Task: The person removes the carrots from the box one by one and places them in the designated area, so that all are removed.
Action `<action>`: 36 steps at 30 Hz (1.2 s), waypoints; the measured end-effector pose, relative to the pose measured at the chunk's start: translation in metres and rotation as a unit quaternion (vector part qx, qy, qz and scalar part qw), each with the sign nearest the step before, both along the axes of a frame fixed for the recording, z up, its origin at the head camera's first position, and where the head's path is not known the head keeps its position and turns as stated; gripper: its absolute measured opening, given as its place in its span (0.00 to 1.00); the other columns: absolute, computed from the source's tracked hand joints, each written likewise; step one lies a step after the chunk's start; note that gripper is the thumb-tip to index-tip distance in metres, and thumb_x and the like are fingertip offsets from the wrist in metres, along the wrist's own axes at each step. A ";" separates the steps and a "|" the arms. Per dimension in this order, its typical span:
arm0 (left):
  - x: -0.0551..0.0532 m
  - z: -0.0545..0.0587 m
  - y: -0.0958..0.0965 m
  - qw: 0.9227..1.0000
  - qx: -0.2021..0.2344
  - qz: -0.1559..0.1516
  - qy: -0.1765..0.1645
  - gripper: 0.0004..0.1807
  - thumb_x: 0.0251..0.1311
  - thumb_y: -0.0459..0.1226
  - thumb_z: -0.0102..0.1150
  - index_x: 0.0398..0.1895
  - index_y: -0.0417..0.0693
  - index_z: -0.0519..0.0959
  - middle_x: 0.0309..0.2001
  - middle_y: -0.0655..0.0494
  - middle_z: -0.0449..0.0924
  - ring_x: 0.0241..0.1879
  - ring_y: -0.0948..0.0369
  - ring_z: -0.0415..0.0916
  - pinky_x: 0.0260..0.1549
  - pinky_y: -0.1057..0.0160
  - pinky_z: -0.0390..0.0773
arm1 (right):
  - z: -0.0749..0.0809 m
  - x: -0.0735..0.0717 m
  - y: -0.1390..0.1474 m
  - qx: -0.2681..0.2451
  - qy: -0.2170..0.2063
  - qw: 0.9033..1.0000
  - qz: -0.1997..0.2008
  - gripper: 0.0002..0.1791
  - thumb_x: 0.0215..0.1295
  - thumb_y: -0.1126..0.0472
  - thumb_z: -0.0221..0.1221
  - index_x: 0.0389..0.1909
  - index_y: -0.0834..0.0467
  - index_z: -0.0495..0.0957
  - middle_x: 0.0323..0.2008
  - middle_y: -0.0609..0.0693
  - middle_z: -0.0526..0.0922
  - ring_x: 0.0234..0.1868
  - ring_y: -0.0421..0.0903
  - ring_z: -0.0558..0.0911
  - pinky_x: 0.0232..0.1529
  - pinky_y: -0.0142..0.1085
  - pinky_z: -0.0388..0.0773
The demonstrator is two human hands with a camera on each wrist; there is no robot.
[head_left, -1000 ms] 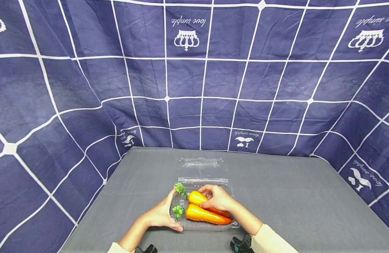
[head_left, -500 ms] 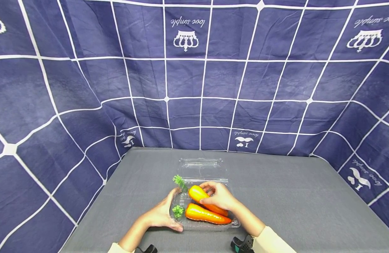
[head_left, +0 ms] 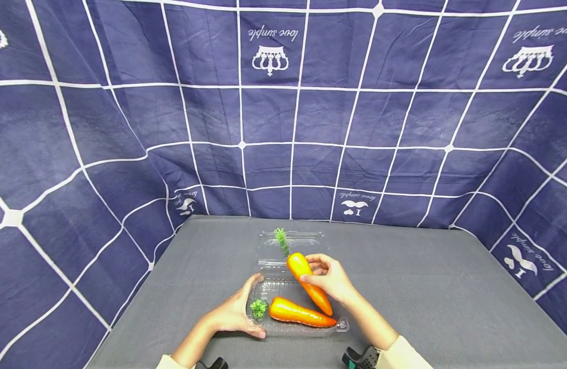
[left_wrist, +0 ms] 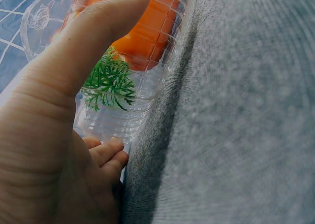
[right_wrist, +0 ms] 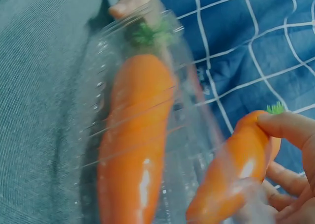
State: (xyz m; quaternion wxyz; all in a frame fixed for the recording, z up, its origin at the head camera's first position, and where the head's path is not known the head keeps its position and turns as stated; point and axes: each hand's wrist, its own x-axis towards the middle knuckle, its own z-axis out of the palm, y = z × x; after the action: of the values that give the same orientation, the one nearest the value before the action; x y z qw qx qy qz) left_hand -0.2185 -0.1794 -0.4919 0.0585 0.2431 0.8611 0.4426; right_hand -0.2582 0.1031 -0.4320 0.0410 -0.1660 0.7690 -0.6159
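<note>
My right hand (head_left: 331,279) grips an orange carrot (head_left: 311,284) with a green leafy top, thumb on one side and fingers on the other. That carrot is tilted, its top leaning over the hinge and its tip over the box. A second carrot (head_left: 301,312) lies inside the clear plastic clamshell box (head_left: 274,333), its green tuft (left_wrist: 109,81) towards the left end. My left hand (head_left: 239,310) holds the box by that end, thumb along the near side and index finger at the far corner. In the right wrist view the held carrot (right_wrist: 234,167) overlaps the box wall.
The clear lid (head_left: 306,248) lies folded back on the grey cloth-covered table (head_left: 426,297). A blue curtain (head_left: 338,118) with white grid lines surrounds the table at the back and sides. A black wrist device (head_left: 361,356) sits below my right sleeve.
My right hand has lifted the far carrot out of its place in the box, moving it away from me and turning its leafy end towards the lid. The left hand stays put.
</note>
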 end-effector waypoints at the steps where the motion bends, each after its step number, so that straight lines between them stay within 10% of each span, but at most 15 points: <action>1: 0.000 0.000 0.000 1.000 0.001 0.000 0.001 0.71 0.27 0.50 0.85 0.73 0.39 0.47 0.70 0.42 0.57 0.68 0.45 0.56 0.63 0.40 0.58 | 0.002 0.001 0.001 -0.014 -0.011 1.000 -0.006 0.26 0.52 0.69 0.69 0.53 0.71 0.75 0.41 0.58 0.82 0.33 0.45 0.80 0.34 0.32 0.78; 15: 0.001 0.000 0.000 1.000 0.003 -0.004 0.002 0.71 0.28 0.49 0.85 0.73 0.39 0.48 0.71 0.43 0.57 0.69 0.44 0.55 0.63 0.39 0.57 | 0.020 0.012 0.031 -0.093 -0.090 0.985 -0.112 0.25 0.55 0.69 0.66 0.55 0.70 0.72 0.35 0.53 0.82 0.30 0.44 0.82 0.29 0.35 0.80; 36: 0.000 -0.001 0.001 1.000 0.002 -0.003 0.001 0.71 0.28 0.51 0.85 0.73 0.39 0.48 0.70 0.43 0.57 0.68 0.45 0.56 0.64 0.41 0.58 | -0.012 0.013 0.083 -0.101 -0.108 0.969 -0.197 0.28 0.56 0.63 0.68 0.54 0.71 0.68 0.31 0.46 0.83 0.28 0.40 0.80 0.26 0.36 0.80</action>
State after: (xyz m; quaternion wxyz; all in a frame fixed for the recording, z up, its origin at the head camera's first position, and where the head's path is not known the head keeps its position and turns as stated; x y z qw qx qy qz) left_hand -0.2189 -0.1789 -0.4927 0.0591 0.2465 0.8596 0.4437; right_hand -0.2449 0.1862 -0.4436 -0.0157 0.0529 0.7115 -0.7005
